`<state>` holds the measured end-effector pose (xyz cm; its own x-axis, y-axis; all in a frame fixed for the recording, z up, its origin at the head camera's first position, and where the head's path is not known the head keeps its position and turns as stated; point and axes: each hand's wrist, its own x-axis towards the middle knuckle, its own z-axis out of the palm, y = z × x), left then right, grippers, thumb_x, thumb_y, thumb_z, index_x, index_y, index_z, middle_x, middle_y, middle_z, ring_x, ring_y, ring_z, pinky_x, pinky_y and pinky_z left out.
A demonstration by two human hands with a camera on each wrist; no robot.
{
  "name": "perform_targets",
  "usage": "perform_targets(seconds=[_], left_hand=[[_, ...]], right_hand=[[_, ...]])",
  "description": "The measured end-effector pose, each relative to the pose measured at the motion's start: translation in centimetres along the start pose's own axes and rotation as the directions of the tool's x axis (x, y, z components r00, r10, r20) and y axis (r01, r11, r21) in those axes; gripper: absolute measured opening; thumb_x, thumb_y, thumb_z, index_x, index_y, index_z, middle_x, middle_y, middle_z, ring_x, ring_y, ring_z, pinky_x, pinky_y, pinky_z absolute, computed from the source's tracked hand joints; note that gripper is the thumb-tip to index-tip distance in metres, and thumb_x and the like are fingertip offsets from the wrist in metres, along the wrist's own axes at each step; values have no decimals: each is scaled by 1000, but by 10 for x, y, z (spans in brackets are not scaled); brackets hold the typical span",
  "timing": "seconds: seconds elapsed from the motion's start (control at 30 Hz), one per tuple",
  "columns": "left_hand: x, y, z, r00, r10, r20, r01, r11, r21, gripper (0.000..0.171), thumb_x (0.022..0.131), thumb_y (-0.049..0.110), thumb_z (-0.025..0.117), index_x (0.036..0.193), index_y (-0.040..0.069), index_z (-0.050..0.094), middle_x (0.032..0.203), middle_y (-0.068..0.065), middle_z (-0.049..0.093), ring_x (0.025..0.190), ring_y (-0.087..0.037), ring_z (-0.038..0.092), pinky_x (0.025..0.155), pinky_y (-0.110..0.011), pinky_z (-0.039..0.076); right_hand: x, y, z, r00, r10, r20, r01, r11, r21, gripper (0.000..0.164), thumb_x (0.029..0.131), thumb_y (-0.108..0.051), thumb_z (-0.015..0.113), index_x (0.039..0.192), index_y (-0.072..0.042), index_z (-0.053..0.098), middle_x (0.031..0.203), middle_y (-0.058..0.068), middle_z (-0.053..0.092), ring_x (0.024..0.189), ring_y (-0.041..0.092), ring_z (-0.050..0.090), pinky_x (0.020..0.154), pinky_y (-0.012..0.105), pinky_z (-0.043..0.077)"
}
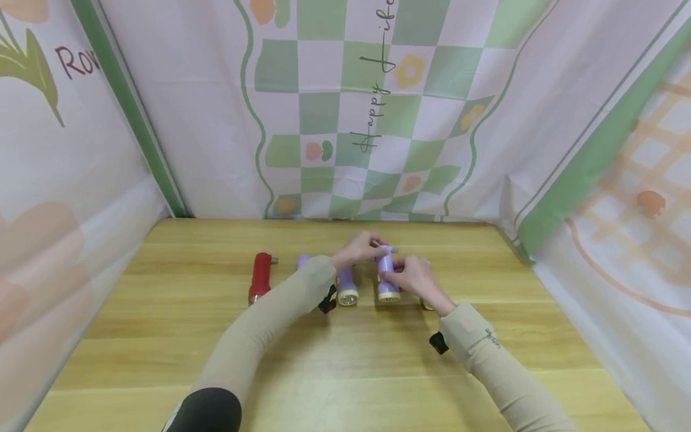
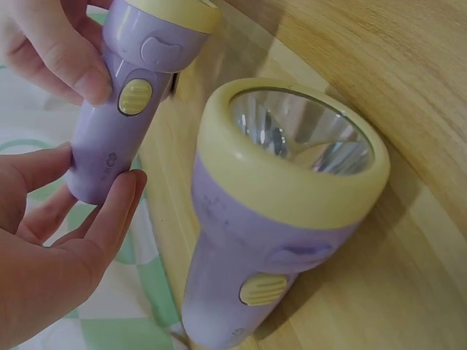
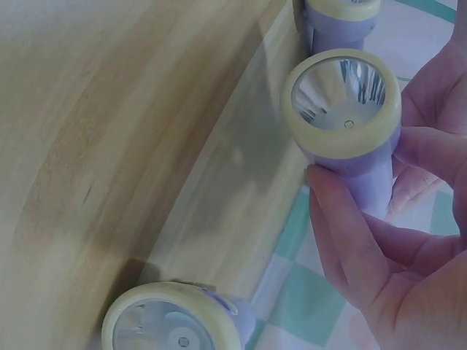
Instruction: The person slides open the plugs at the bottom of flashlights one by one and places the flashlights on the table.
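Note:
Both hands are on a purple flashlight (image 1: 385,273) with a cream head ring, which points toward the near edge of the table. My left hand (image 1: 360,248) pinches its tail end between thumb and fingers. With thumb and fingers, my right hand (image 1: 417,277) grips it near the head. The left wrist view shows a ribbed yellow switch (image 2: 136,97) on its side. Just left of it lies another purple flashlight (image 1: 346,287), its clear lens facing the near edge. In the right wrist view, one more cream-ringed flashlight (image 3: 171,321) lies beside the right hand, mostly cut off.
A red flashlight (image 1: 261,276) with a metal prong lies at the left. Between it and the left forearm, a purple flashlight (image 1: 303,259) is largely hidden by the sleeve. Behind the wooden table (image 1: 345,372) hangs a green-checked curtain (image 1: 367,120).

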<state>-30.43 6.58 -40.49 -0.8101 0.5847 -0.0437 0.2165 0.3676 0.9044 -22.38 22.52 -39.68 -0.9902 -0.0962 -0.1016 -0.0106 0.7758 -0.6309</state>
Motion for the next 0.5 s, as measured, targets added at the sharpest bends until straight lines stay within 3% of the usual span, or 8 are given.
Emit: perform_targets(seconds=[0.23, 0.5], left_hand=[[2, -6, 3, 1000, -2, -20, 4, 995, 102, 29, 95, 15, 65, 117, -3, 67, 118, -20, 70, 102, -29, 70, 83, -27, 60], [5, -7, 6, 999, -41, -3, 41, 998, 45, 29, 95, 11, 63, 116, -7, 65, 119, -24, 68, 102, -34, 69, 87, -36, 61]], right_hand=[[1, 3, 5, 1000, -6, -10, 6, 1000, -18, 32, 88, -26, 73, 103, 3, 73, 91, 19, 76, 64, 14, 69, 55, 26, 58], [3, 6, 7, 1000, 4, 0, -4, 1000, -21, 29, 88, -24, 72, 99, 3, 73, 89, 17, 76, 64, 13, 69, 60, 32, 61]])
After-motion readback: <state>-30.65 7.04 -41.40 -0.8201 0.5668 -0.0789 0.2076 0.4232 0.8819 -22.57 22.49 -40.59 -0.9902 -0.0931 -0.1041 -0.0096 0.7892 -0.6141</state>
